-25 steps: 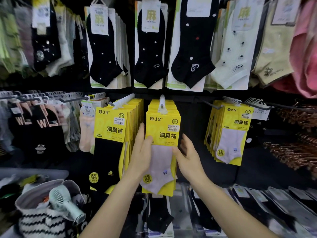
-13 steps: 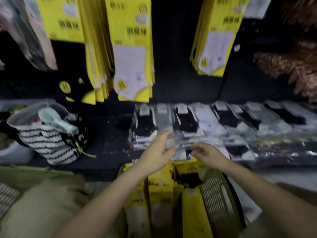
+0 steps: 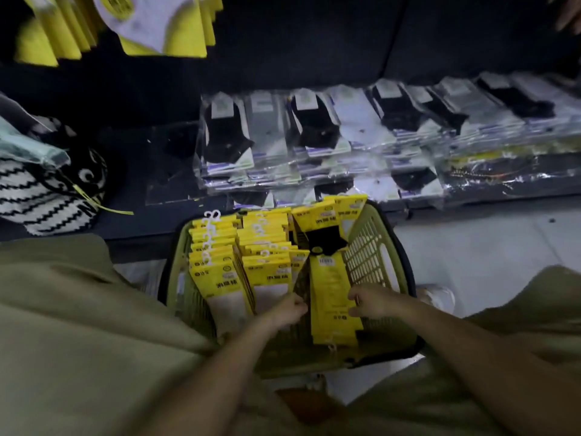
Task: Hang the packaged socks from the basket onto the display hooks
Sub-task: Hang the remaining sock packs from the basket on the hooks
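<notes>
Socks [image 3: 220, 272] in yellow packs fill the basket [image 3: 367, 256] at lower centre, left hand [image 3: 287, 309] and right hand [image 3: 372, 302] curled on either edge of the right-side pile [image 3: 333, 287]; lift it squarely, hanger tabs kept aligned, without snagging neighbouring rows.

a shop: shelved packaged socks [image 3: 317, 130], a shopping basket [image 3: 371, 256].
</notes>
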{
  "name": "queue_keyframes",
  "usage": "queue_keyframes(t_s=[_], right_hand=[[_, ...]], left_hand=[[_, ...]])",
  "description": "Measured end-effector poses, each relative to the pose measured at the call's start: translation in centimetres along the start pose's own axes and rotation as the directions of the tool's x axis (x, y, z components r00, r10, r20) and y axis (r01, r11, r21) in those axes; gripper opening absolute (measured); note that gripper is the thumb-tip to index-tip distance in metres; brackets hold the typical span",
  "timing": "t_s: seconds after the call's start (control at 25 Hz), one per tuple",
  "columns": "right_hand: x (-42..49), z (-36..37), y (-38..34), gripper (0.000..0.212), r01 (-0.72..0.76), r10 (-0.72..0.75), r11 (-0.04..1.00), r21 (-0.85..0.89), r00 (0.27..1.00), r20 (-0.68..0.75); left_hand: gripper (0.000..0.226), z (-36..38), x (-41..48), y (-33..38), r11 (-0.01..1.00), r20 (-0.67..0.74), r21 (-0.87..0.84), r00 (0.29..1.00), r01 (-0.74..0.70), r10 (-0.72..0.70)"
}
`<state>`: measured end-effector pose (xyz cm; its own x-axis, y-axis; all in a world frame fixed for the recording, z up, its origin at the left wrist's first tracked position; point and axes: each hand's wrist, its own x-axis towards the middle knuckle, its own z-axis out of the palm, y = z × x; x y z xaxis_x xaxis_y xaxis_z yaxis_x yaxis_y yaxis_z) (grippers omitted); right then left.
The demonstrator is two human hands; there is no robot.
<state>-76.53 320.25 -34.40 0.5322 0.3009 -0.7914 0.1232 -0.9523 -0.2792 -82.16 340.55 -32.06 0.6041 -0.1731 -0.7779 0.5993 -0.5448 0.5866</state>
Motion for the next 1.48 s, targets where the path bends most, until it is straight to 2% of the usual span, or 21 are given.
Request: queue_keyframes(t_s=[0.08,0.16,0.24,0.36,0.44,0.48,0.56,0.64,0.72,0.8,0.88,1.0,1.08,1.12,1.24,1.36,1.44,1.48], right_hand=[[-0.3,1.0,0.2,0.062,-0.027,0.027,0.998,0.061,1.0,0.013],[-0.6,2.1,0.2,0.066,-0.054,0.048,0.988,0.147,0.998,0.044],[-0.7,3.0,0.0,0.062,-0.046,0.031,0.981,0.188,0.996,0.083],[-0.4,3.4,-0.4,0.054,-0.002,-0.023,0.97,0.245,0.995,0.097],[-0.3,3.3,-0.5,0.061,0.015,-0.047,0.954,0.299,0.994,0.101],[-0.3,3.2,-0.5,0.068,0.028,-0.063,0.956,0.292,0.992,0.112],[-0.3,3.0,-0.3,0.087,0.072,-0.082,0.993,0.098,0.991,0.103],[-0.4,2.2,0.2,0.091,0.121,-0.126,0.982,-0.144,0.992,-0.025],[-0.4,0.6,0.6,0.071,0.163,-0.217,0.953,-0.256,0.956,-0.197],[-0.2,-1.2,0.6,0.05,0.168,-0.258,0.951,-0.259,0.895,-0.365],[0.3,-2.8,0.3,0.038,0.171,-0.238,0.97,-0.175,0.823,-0.515],[1.5,-5.1,-0.2,0.041,0.185,-0.18,0.981,-0.054,0.779,-0.601],[2.2,-6.5,-0.5,0.05,0.133,-0.136,0.99,-0.055,0.749,-0.648],[2.6,-7.1,-0.6,0.056,0.104,-0.11,0.993,-0.049,0.727,-0.678],[3.3,-8.7,-1.2,0.073,0.081,-0.033,0.996,0.035,0.708,-0.706],[3.8,-9.2,-2.0,0.071,0.11,-0.13,0.991,-0.073,0.704,-0.699],[4.1,-9.1,-2.3,0.061,0.137,-0.165,0.986,-0.098,0.668,-0.726],[4.3,-8.9,-2.3,0.058,0.147,-0.166,0.985,-0.091,0.655,-0.737]], left_hand=[[0.023,1.4,1.4,-1.5,1.0,0.043,0.0,0.999,0.006,-0.006],[0.039,2.6,2.8,-2.2,0.999,0.093,-0.045,0.995,0.021,-0.017],[0.048,3.6,3.9,-2.3,0.974,0.13,-0.18,0.985,0.134,-0.112],[0.041,3.7,4.5,-2.0,0.802,0.12,-0.519,0.954,0.296,-0.274],[0.037,3.6,4.7,-1.6,0.759,0.092,-0.571,0.943,0.312,-0.319],[0.035,3.6,4.8,-1.2,0.772,0.078,-0.558,0.946,0.303,-0.315],[0.031,3.7,5.0,-0.4,0.792,0.044,-0.548,0.955,0.27,-0.295],[0.022,3.4,4.8,0.8,0.739,0.019,-0.631,0.956,0.238,-0.292],[0.009,2.6,4.5,1.8,0.684,-0.016,-0.707,0.962,0.183,-0.274],[0.007,1.7,4.4,2.7,0.658,-0.091,-0.75,0.976,0.064,-0.198],[0.014,0.9,4.2,3.6,0.614,-0.161,-0.787,0.98,-0.058,-0.114],[0.033,0.6,3.5,4.4,0.556,-0.196,-0.82,0.979,-0.137,-0.047],[0.055,0.5,3.2,4.0,0.559,-0.191,-0.817,0.981,-0.14,-0.034],[0.058,0.4,3.2,3.8,0.584,-0.199,-0.798,0.98,-0.147,-0.025],[0.051,-0.4,2.8,3.9,0.67,-0.253,-0.713,0.967,-0.205,0.026],[0.04,-1.4,2.6,4.7,0.743,-0.327,-0.602,0.939,-0.292,0.104],[0.034,-2.5,2.8,5.4,0.843,-0.497,-0.363,0.848,-0.397,0.185],[0.034,-3.2,3.1,5.7,0.893,-0.601,-0.169,0.761,-0.418,0.242]])
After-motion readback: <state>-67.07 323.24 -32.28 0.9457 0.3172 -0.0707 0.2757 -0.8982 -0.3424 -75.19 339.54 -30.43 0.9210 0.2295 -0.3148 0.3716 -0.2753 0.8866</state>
